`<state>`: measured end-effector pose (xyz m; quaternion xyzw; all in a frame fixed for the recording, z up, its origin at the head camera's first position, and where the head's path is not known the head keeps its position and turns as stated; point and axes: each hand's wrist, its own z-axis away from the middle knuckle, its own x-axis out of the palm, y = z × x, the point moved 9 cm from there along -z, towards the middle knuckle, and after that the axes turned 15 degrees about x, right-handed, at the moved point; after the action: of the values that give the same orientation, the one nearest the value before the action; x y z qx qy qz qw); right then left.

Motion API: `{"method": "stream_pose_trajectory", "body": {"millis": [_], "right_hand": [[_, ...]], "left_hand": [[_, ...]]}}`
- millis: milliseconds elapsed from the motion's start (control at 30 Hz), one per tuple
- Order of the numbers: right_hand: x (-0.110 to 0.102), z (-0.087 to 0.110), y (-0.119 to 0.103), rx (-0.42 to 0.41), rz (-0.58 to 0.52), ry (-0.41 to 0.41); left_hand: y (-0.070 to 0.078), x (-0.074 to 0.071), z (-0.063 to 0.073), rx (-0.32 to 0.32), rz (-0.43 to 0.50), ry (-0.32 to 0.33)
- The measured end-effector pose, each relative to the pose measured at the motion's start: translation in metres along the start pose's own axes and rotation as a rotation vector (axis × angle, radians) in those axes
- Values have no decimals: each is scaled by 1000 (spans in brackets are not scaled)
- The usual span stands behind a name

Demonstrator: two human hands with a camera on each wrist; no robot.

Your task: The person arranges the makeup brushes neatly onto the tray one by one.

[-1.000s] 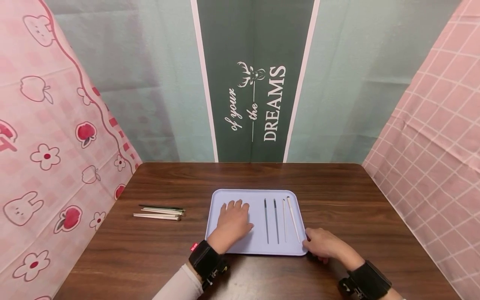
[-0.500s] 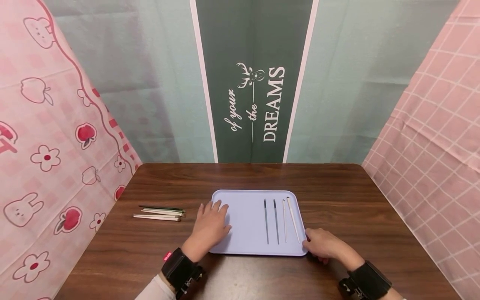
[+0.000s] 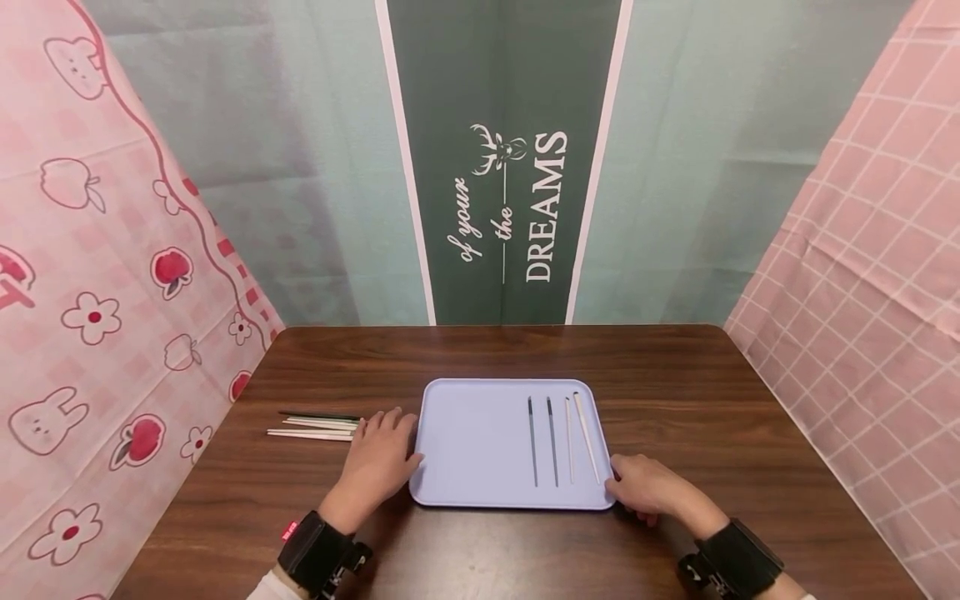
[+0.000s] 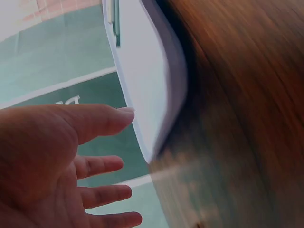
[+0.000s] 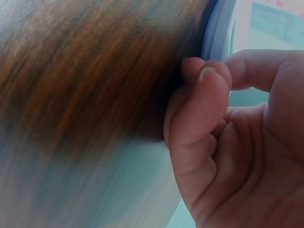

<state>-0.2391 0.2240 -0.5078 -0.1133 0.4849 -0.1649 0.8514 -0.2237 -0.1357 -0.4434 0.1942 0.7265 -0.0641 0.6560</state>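
Observation:
A pale lavender tray (image 3: 465, 450) lies on the table. Toward its right side, two thin grey brushes (image 3: 553, 442) and two white brushes (image 3: 587, 437) are laid roughly parallel, small tips facing away from me. My right hand (image 3: 647, 486) grips the near right corner of the tray; the right wrist view shows its fingers (image 5: 204, 109) curled at the edge. Left of the tray, my left hand (image 3: 378, 462) is held over the table with fingers spread and nothing in it. Its fingertips overlap the ends of a bundle of green and white brushes (image 3: 315, 432).
The brown wooden table (image 3: 675, 383) reaches back to a green curtain (image 3: 502, 250) with white lettering. Pink patterned cloth (image 3: 135, 333) hangs along the left side, and pink checked cloth (image 3: 855, 275) along the right.
My left hand has moved left, from over the tray to the bundle of brushes. My right hand keeps its grip on the tray corner, and the brushes on the tray lie as before.

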Motion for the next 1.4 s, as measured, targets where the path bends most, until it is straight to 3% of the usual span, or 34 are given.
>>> {"method": "stream_pose_trajectory", "body": {"millis": [400,867,1400], "right_hand": [[-2,2,-1,-17,-5,22],[-1,0,0,-16,-12,10],[-2,2,-1,-28,-14,25]], "left_hand": [[-48,-1,24,-72,40,-48],[-94,-1,46,-115,28,-21],[-124,2,55,-109,33,-5]]}}
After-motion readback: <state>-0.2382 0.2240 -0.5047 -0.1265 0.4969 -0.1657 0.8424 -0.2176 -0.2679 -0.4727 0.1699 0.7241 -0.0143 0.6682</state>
